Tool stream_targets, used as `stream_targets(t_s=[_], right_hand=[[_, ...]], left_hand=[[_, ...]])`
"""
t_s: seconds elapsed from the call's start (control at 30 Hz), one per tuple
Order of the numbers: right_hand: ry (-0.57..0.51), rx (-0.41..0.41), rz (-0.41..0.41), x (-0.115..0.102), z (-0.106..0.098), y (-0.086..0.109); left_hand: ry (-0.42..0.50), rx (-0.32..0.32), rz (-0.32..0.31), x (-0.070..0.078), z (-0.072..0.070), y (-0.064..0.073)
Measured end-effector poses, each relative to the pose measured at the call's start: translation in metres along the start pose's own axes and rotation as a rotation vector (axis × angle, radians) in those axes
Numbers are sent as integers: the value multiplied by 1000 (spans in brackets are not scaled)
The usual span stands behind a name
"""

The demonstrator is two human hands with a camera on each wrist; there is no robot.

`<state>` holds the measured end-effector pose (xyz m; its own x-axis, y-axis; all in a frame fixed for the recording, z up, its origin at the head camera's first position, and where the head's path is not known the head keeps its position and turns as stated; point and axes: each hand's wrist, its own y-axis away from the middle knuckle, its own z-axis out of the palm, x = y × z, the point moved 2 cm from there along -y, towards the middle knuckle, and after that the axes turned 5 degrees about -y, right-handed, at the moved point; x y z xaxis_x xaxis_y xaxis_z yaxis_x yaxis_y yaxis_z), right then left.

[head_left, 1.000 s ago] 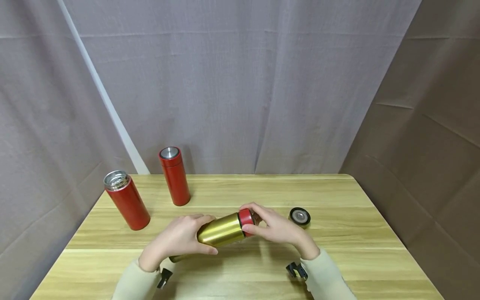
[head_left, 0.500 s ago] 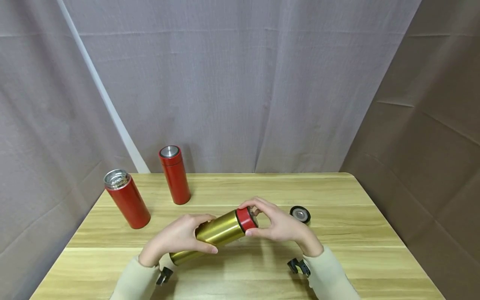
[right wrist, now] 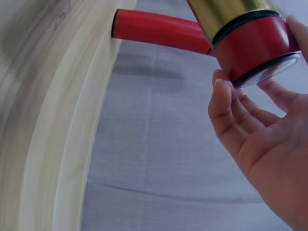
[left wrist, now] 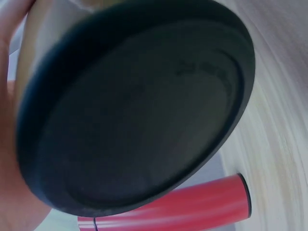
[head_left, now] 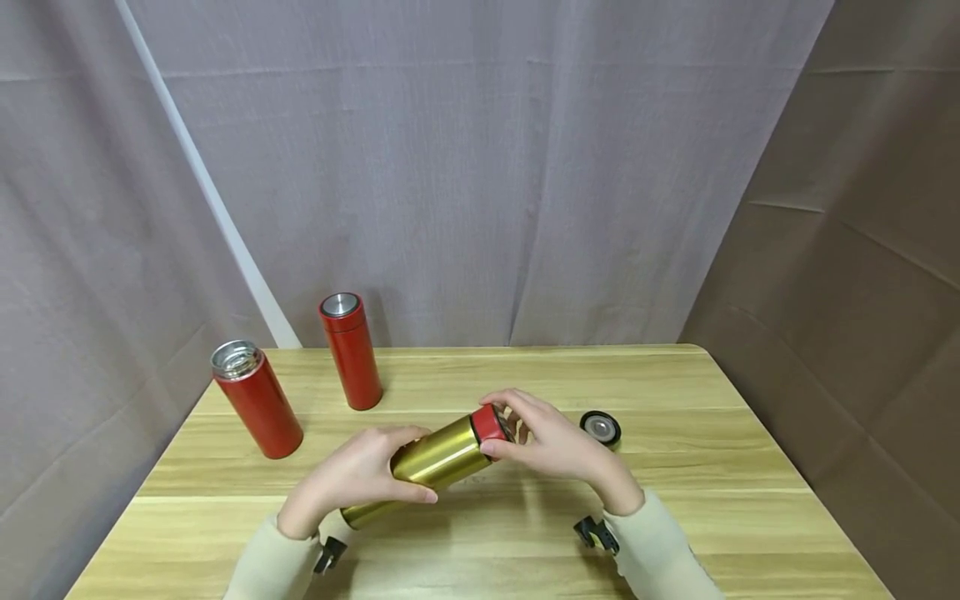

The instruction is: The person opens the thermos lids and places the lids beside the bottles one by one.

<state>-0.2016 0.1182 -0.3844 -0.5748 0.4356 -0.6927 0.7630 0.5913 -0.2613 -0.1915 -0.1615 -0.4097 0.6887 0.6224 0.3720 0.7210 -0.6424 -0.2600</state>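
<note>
Both my hands on a tilted gold bottle (head_left: 442, 456), near-middle of worktop (head_left: 705, 517).
Left hand (head_left: 358, 472) angles in from near left, fingers curled round the body, thumb on near side; right hand (head_left: 553, 443) slants in from near right, fingers and thumb pinching the red cap (head_left: 488, 423) at the raised right end. Loose lid (head_left: 601, 428) lies farther right.

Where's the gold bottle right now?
In the head view, the gold bottle is tilted, low and slightly left of centre, the left hand gripping its body and the right hand its red cap.
</note>
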Motion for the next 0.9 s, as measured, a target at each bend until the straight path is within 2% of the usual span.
stream_targets(t_s=[0.17,0.4,0.53,0.63,0.77,0.9], right_hand=[[-5,-11,-26,-2,-1,4],[-30,-47,-169,-8,-5,7],[-63,-59,-214,-9,-5,6],[-55,-45,-187,-9,-5,5],[4,-20,-81,-8,-4,3],[21,-43,-23,-7,-1,0]], left_hand=[[34,-10,0,1,0,1],[75,-25,15,0,-2,1],[74,-31,15,-2,-3,0],[68,-25,18,-3,-3,1],[59,-14,27,-3,-2,2],[62,-18,21,-4,-2,2]])
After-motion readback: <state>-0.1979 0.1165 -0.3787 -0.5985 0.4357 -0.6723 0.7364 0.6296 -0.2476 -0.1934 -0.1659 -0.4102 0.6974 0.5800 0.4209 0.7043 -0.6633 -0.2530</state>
